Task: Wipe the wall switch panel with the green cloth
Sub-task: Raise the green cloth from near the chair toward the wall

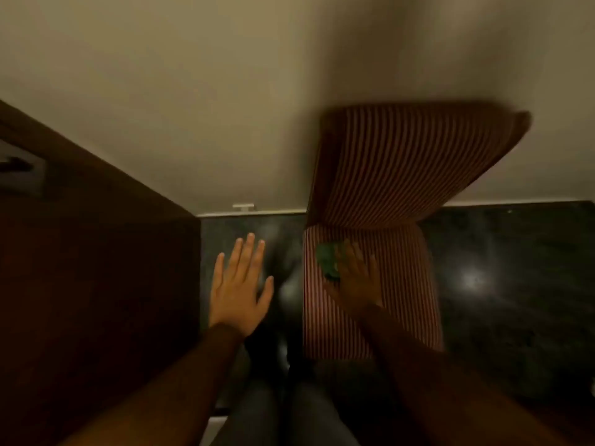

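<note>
- The right hand is lying over the green cloth, fingers spread and curling down onto it; whether the cloth is already clamped or merely being covered I cannot tell, as the frame is dim and blurred.
- The green cloth is showing only as a bunched patch peeking out at the left edge of that hand, touching the fingers, and it is resting on a red-and-white striped chair seat.
- The striped chair back is rising beyond the seat against the pale wall.
- The left hand is hovering open and empty, fingers apart, over the dark polished floor, beside a dark wooden door or cabinet side and clearly apart from the cloth.
- So the right hand is the nearer one by far, with the cloth directly beneath it.
- No wall switch panel is appearing anywhere in view; only a small pale fitting is sitting at the foot of the wall.
- My judgement: the step in hand is picking up the cloth, and the wiping is not yet begun; the panel is probably lying higher on the wall, above this downward view.
</note>
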